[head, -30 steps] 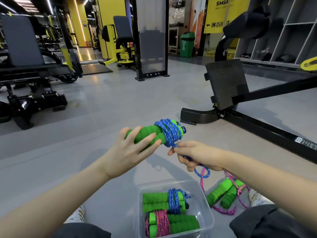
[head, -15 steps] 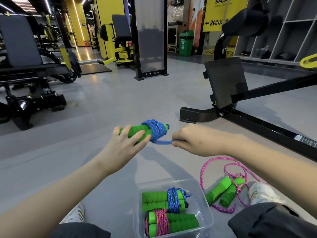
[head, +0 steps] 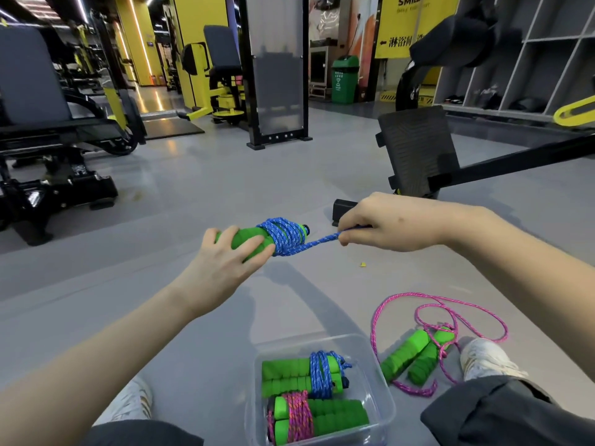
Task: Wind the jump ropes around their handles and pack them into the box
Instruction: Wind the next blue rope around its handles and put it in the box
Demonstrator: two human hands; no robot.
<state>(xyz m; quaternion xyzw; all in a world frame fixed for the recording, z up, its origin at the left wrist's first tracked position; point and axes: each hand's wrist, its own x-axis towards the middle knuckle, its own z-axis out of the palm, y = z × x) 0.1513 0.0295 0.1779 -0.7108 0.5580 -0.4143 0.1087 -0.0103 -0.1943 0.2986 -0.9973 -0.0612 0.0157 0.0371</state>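
Left hand grips handles; right hand pinches blue rope (taut).

The grey floor lies open ahead and to the left — nothing on it between the hands and the far black post. To the right, the black footplate and its base block stand just behind the right hand, closing that side. The left hand holds the wound handles above bare floor. The box is open on top; two bundles fill most of it, leaving a free strip along its far edge. Just right of the box, the loose pink rope sprawls across the floor up to the shoe — a snag there.
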